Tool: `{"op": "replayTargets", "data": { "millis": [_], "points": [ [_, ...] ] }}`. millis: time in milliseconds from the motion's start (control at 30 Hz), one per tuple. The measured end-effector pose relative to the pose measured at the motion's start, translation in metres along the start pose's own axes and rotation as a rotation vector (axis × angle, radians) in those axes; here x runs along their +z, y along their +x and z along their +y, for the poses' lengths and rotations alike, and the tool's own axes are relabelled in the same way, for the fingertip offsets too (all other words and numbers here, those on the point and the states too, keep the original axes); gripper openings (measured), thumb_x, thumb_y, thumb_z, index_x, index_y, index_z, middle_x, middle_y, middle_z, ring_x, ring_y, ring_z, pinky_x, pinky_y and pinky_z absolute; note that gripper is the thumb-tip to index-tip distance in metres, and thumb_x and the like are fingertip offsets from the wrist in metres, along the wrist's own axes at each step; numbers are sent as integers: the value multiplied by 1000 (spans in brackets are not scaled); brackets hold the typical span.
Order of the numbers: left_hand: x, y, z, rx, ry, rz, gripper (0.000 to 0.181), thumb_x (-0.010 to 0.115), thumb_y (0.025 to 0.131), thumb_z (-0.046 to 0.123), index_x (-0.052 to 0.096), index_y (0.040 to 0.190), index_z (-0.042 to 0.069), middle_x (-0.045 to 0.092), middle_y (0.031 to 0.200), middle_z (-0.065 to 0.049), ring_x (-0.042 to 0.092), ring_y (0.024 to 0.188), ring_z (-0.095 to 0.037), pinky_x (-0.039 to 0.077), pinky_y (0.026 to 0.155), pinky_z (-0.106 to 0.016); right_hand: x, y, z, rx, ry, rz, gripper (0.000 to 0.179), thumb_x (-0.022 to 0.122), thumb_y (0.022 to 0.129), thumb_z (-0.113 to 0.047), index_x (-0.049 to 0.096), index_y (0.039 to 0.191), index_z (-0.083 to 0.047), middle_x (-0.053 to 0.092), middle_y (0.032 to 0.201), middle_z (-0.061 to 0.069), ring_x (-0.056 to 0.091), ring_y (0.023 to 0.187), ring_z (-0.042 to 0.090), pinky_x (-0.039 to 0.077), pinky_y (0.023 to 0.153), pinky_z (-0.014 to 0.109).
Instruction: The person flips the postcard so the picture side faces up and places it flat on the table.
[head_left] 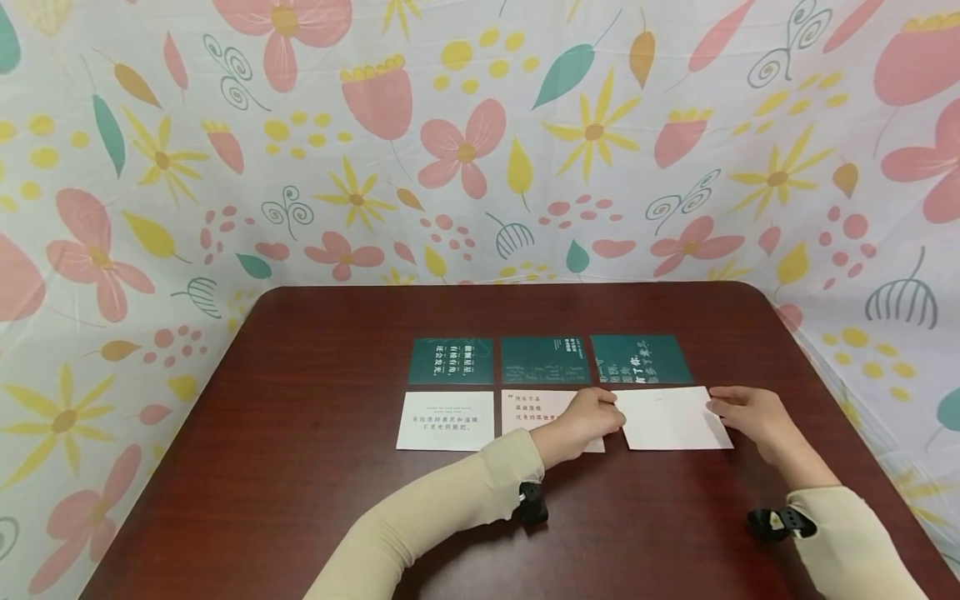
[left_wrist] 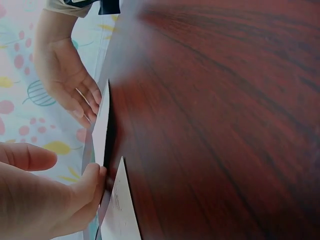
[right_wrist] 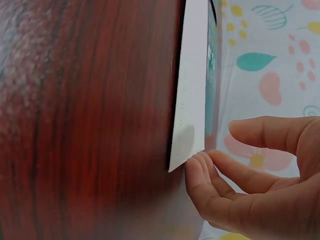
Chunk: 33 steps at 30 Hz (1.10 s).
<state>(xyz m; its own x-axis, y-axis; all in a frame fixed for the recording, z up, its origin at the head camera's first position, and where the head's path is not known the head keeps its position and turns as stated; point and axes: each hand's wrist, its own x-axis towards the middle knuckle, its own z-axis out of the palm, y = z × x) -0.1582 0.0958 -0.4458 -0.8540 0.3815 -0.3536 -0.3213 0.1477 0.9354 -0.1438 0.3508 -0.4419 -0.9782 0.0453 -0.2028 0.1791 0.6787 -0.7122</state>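
A white, nearly blank card (head_left: 675, 418) lies at the right end of the front row, with a hand at either side. My left hand (head_left: 579, 427) touches its left edge with the fingertips and partly covers the pale pink card (head_left: 536, 407) beside it. My right hand (head_left: 765, 425) has its fingertips at the card's upper right corner. In the right wrist view, the thumb (right_wrist: 265, 132) stands apart from the white card (right_wrist: 192, 90). The left thumb (left_wrist: 30, 156) is also spread away from the card in the left wrist view.
Farther left in the front row lies a white card (head_left: 446, 421) with printed lettering. Behind are three dark green cards, at left (head_left: 450, 360), middle (head_left: 543, 360) and right (head_left: 641, 358). The dark wooden table (head_left: 300, 500) meets a flower-patterned cloth (head_left: 465, 225) at the back.
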Motion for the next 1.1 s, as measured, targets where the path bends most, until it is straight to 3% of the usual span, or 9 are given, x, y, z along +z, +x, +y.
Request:
{"op": "replayTargets", "data": {
  "millis": [300,467,600,867,967,1100],
  "points": [
    [2,2,2,91,38,62,33,63,85,-3,60,119,-2,60,99,-6,59,86,-14,51,75,-27,-3,-1,5,-3,93,-35,51,54,98,-16,42,129,23,48,125,41,54,79,-10,56,74,27],
    [1,6,5,119,31,104,27,66,84,-3,63,111,1,58,93,-3,57,81,-11,50,71,-26,-4,1,7,-31,165,-27,53,59,95,-12,40,131,23,64,107,19,53,80,-11,52,70,17],
    [1,9,5,128,24,117,26,65,83,-7,64,107,2,55,91,-2,55,77,-10,49,67,-25,-4,4,8,-40,209,-14,53,61,93,-7,40,132,22,64,99,-1,53,80,-11,50,69,15],
    [-2,12,6,101,-15,136,34,64,81,-9,59,111,5,53,92,-4,51,76,-12,46,64,-27,-8,4,10,-5,315,-15,58,64,93,-11,39,133,21,62,92,-17,58,82,-7,51,70,15],
    [-3,12,6,76,-49,136,35,64,83,-7,58,116,4,53,94,-4,54,80,-15,48,70,-31,-10,4,11,-1,388,-15,45,65,92,-12,52,128,12,64,88,-19,60,81,-6,51,70,14],
    [-3,10,8,60,-80,141,32,63,85,-5,57,116,1,54,96,-4,58,87,-19,50,79,-36,-11,3,11,0,496,-19,17,64,93,-9,66,109,-11,66,86,-19,61,81,-5,51,70,15]
  ]
}}
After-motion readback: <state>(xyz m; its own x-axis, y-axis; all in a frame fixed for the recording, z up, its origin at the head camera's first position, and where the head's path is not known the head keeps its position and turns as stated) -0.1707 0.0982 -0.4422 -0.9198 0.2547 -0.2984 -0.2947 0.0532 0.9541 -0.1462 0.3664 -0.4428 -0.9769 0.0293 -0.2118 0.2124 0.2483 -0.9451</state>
